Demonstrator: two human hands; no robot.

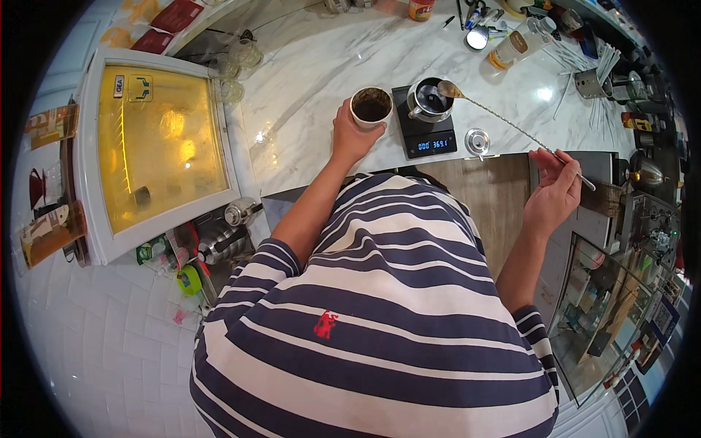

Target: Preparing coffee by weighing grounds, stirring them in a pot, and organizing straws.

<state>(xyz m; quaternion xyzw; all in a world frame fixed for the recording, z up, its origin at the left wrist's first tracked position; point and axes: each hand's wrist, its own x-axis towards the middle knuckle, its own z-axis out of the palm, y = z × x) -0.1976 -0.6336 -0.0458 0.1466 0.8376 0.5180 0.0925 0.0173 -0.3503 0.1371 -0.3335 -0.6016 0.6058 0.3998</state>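
Note:
My left hand (353, 137) is wrapped around a white cup (368, 124) holding dark brown contents, perhaps coffee grounds. To its right, a black digital scale (431, 134) with a lit display carries a small metal pot (434, 116) of dark liquid. Between the fingers of my right hand (556, 183) is a long bar spoon (506, 121) with a twisted shaft. Its bowl is at the pot's right rim; whether it touches is unclear. A small round metal lid (477, 142) lies on the marble counter (317, 109), right of the scale.
A plastic bottle (520, 44) lies at the back right, near a metal holder (593, 85) of white straws. Several glasses (243, 53) stand at the left, beside a yellow-lit glass-fronted cabinet (164, 148). Below it are metal jugs (241, 211). A glass case (597, 312) stands at my right.

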